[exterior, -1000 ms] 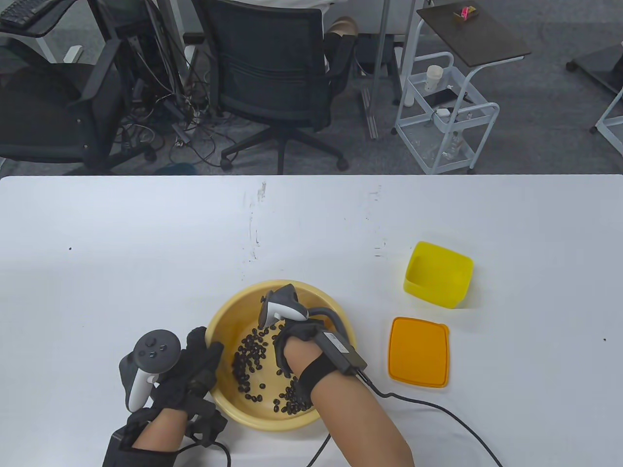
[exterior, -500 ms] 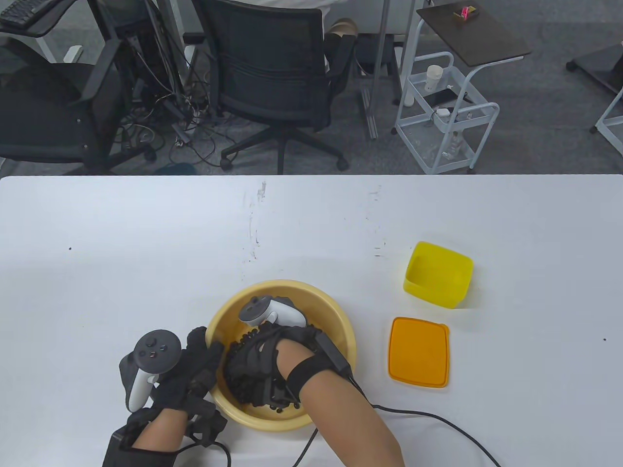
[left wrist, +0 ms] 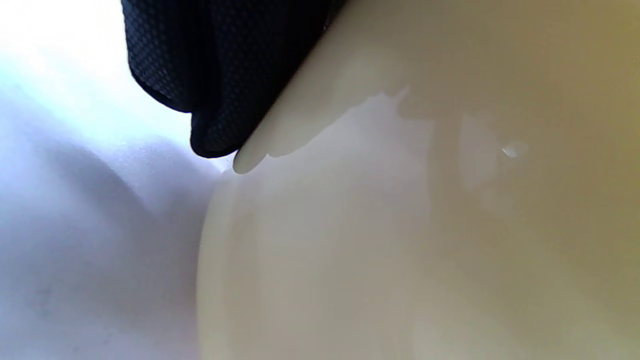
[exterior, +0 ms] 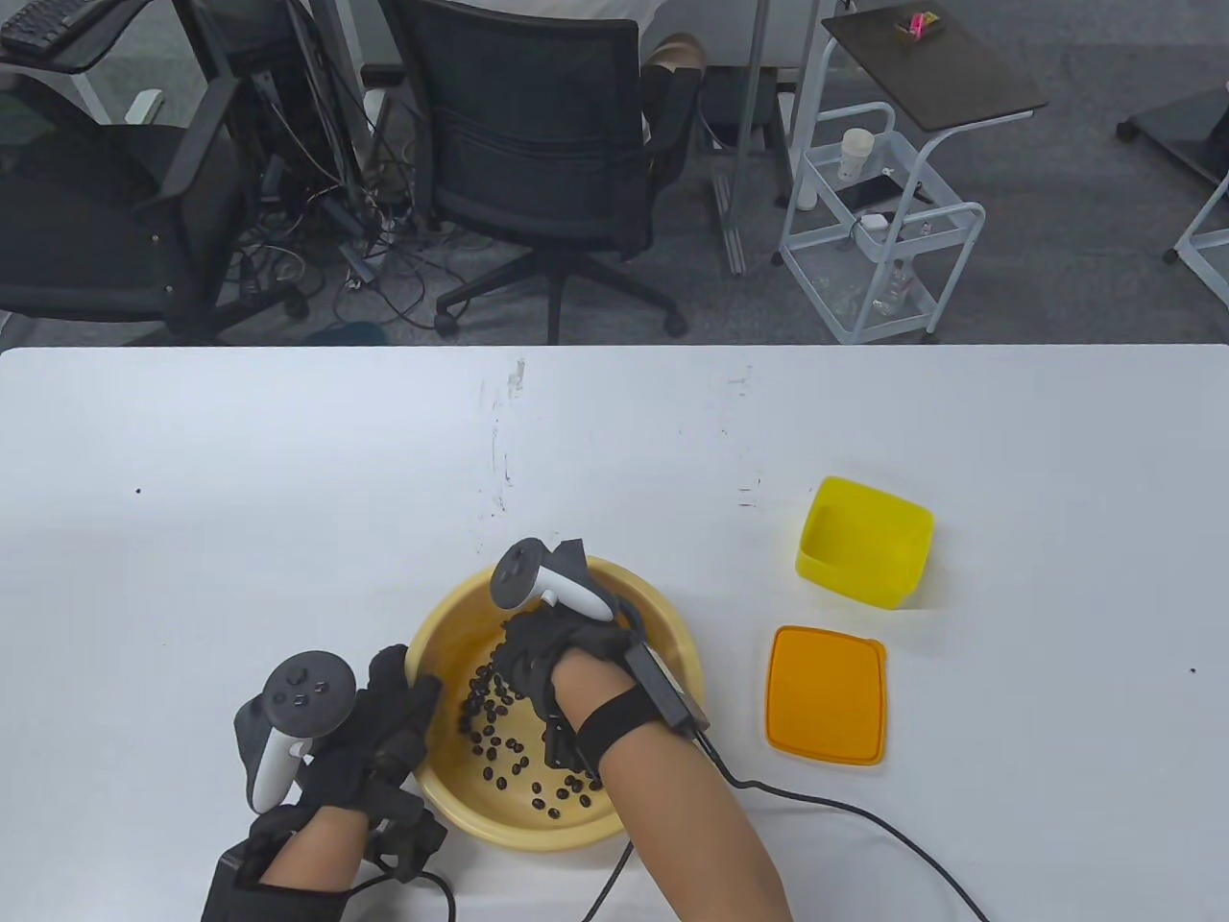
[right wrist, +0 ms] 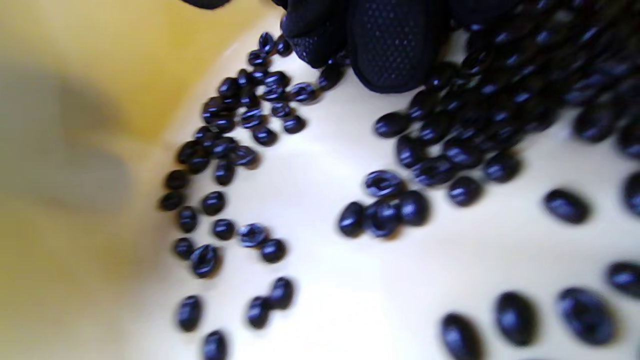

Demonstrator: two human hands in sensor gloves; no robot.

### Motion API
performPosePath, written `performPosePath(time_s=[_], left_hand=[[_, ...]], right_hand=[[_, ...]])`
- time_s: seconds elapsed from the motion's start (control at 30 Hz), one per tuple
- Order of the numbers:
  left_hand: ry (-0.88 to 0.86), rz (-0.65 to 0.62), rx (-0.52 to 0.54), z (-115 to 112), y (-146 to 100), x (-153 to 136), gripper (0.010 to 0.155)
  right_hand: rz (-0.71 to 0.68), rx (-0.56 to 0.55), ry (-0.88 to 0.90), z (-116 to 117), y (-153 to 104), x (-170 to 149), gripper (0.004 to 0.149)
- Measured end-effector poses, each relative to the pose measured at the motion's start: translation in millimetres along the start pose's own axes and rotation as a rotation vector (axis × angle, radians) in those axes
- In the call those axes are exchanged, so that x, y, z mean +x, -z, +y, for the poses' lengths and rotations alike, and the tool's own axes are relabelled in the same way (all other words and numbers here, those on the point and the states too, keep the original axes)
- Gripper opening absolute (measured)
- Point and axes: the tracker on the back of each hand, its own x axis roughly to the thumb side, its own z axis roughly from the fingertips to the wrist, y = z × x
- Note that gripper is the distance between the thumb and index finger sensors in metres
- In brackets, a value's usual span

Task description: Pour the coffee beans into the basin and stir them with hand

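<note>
Basin point(exterior: 662, 615): near the table's point(exterior: 288, 461) front edge, with open tabletop behind and to its left.
Right side: yellow box point(exterior: 864, 543) and orange lid point(exterior: 826, 693), well apart from the basin.
Left hand point(exterior: 379, 730): fingers curled over the basin's left rim, gripping it.
Right hand point(exterior: 547, 648): inside the basin; fingertips point(right wrist: 390, 45) down among the coffee beans point(exterior: 499, 720), seemingly close together.

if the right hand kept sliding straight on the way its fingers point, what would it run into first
Most likely more beans, then the basin wall on the left hand side. The right hand has its fingers down among the beans; depth is hard to judge.
</note>
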Motion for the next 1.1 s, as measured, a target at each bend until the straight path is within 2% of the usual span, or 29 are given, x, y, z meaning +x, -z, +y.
performPosePath(time_s=[0.23, 0.37, 0.53, 0.63, 0.7, 0.8, 0.9, 0.97, 1.1], left_hand=[[-0.002, 0.003, 0.001, 0, 0, 0, 0.058], [-0.002, 0.005, 0.003, 0, 0, 0, 0.058], [0.002, 0.006, 0.005, 0, 0, 0, 0.058], [0.004, 0.007, 0.007, 0, 0, 0, 0.057], [0.005, 0.007, 0.007, 0, 0, 0, 0.057], [0.007, 0.007, 0.008, 0, 0, 0, 0.057], [0.009, 0.005, 0.007, 0, 0, 0, 0.057], [0.005, 0.000, 0.003, 0, 0, 0, 0.058], [0.005, 0.001, 0.000, 0, 1, 0, 0.058]], right_hand=[[0.178, -0.027, -0.174, -5, -8, -11, 0.064], [0.263, 0.075, -0.199, -1, -13, -21, 0.064], [0.265, 0.192, -0.154, 9, -16, -26, 0.063], [0.268, 0.304, -0.147, 24, -15, -23, 0.062], [0.201, 0.414, -0.093, 42, -12, -12, 0.062], [0.100, 0.495, -0.004, 54, -10, 3, 0.062], [-0.072, 0.558, 0.194, 59, -5, 17, 0.063], [-0.188, 0.540, 0.308, 57, -1, 25, 0.064], [-0.238, 0.467, 0.415, 44, 5, 25, 0.066]])
